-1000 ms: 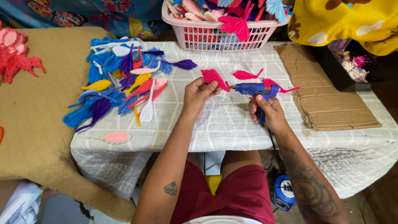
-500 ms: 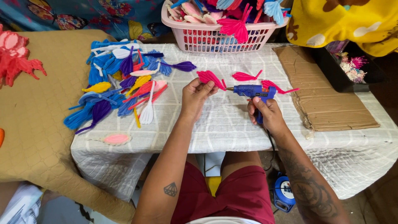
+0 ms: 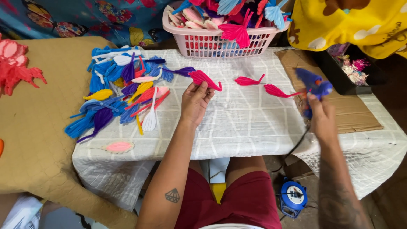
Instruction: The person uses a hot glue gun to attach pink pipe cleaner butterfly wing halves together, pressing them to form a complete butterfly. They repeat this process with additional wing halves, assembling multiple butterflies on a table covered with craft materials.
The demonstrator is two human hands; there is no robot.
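While the pink fuzzy leaf piece (image 3: 205, 79) sits pinched at the fingertips of the left hand (image 3: 196, 101), just above center of the frame, the right hand (image 3: 321, 116) is off to the right, wrapped around a blue glue gun (image 3: 313, 87) whose nozzle tilts toward the upper left. So the piece and the gun are well apart, with two more pink leaf pieces (image 3: 249, 80) lying flat on the counter (image 3: 237, 123) between them. A black cord (image 3: 296, 146) drops from the gun to a blue cord reel (image 3: 293, 197) on the floor at lower right. Over at center left there's a big loose pile of blue, purple, yellow and pink pieces (image 3: 123, 93). A pink basket (image 3: 212, 42) stuffed with finished ones sits at top center, and a cardboard sheet (image 3: 352, 110) lies at the right edge.
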